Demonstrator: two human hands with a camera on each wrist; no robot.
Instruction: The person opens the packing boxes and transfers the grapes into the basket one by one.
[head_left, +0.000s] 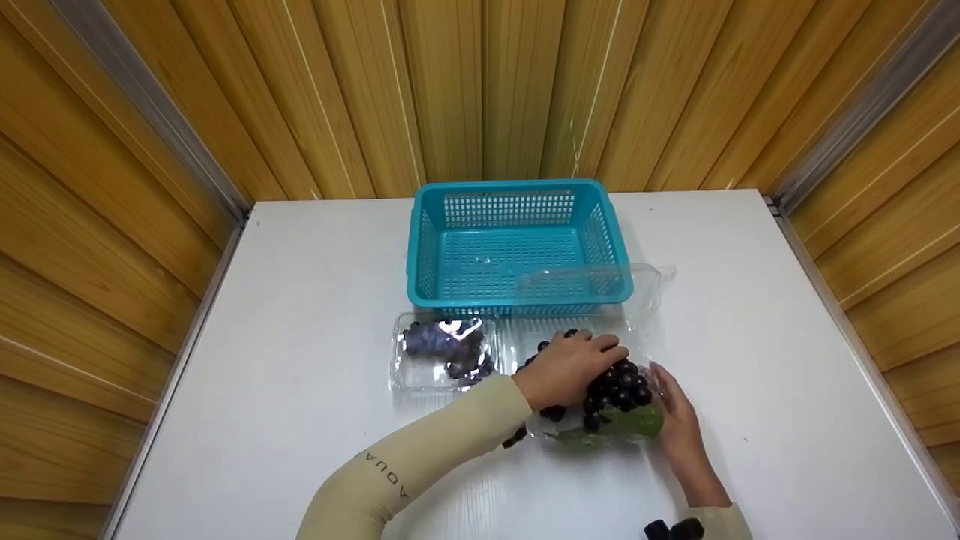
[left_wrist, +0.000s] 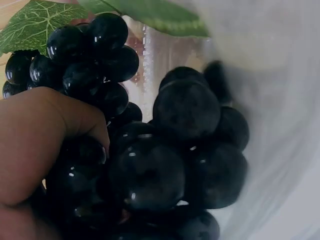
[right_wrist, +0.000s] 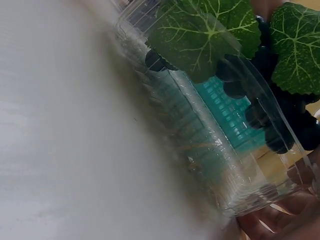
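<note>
My left hand (head_left: 570, 367) reaches over a bunch of black grapes (head_left: 622, 386), gripping it from above. In the left wrist view, its curled fingers (left_wrist: 75, 117) press in among the glossy grapes (left_wrist: 147, 175). Green leaves (right_wrist: 200, 40) hang at the near end of the bunch. Around the grapes is a clear plastic box (head_left: 536, 429), its transparent lid (head_left: 646, 296) flipped back over a basket's front edge. My right hand (head_left: 681, 424) holds the box's right side; in the right wrist view, its fingers (right_wrist: 280, 217) wrap the corner.
Behind the box stands a teal plastic basket (head_left: 517, 247) with perforated walls. Left of the open box lies another clear box (head_left: 405, 379), lid down, with dark grapes (head_left: 442, 341) inside. All stand on a white table (head_left: 300, 337) between wood-patterned walls.
</note>
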